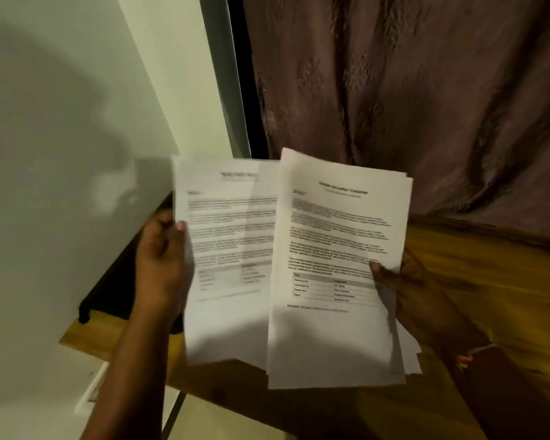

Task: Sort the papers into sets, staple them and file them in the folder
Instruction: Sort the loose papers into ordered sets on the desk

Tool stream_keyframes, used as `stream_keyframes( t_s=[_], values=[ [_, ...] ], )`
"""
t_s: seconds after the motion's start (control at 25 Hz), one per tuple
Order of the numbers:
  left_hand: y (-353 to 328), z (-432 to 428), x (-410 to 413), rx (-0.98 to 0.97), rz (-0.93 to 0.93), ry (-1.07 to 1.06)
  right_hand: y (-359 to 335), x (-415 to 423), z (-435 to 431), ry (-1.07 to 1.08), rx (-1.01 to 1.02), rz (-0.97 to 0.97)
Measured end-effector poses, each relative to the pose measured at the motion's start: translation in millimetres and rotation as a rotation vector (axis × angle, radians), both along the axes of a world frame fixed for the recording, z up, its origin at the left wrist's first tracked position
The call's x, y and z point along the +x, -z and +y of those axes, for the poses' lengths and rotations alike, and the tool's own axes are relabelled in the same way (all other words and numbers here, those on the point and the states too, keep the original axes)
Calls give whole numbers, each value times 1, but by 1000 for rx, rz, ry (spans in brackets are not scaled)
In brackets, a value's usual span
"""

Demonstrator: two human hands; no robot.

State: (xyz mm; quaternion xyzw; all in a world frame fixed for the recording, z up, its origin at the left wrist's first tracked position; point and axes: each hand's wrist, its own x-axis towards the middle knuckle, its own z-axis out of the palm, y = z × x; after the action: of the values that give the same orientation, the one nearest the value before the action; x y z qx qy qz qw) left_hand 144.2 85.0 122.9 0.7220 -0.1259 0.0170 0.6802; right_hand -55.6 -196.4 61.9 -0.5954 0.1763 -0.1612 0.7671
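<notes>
Print on papers [337, 338] illegibly blurred

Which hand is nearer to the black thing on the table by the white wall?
Left. The left hand, gripping a sheet, is right beside the black thing; the right hand, holding the paper stack, is beyond the papers.

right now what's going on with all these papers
A person is sorting printed papers above a wooden table. The left grip pinches some sheets by their left edge. The right grip holds a thicker stack from behind, thumb on its front. The stack overlaps the sheets. No stapler or folder is in view, so this looks like the sorting stage.
</notes>
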Motion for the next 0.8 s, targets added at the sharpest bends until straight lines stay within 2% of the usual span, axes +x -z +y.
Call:
stream_keyframes(
  t_s=[0.12,0.2,0.4,0.44,0.52,0.6,0.64,0.8],
  values=[
    [32,-24,-25,12,212,217,3,-1,2,-17,-29,20],
    [48,-40,-43,107,250,294,16,-8,-2,-2,35,70],
    [77,-78,-70,190,368,367,42,-39,-10,57,174,205],
    [80,-86,-77,193,389,376,44,-48,-14,62,200,213],
    [83,-101,-91,45,491,418,47,-69,-24,102,238,243],
    [83,-118,-107,-77,611,542,46,-89,-34,156,169,317],
    [83,-126,-113,-60,628,609,45,-98,-38,189,99,360],
    [79,-172,-146,60,474,767,24,-135,-53,317,-120,380]
  ],
)
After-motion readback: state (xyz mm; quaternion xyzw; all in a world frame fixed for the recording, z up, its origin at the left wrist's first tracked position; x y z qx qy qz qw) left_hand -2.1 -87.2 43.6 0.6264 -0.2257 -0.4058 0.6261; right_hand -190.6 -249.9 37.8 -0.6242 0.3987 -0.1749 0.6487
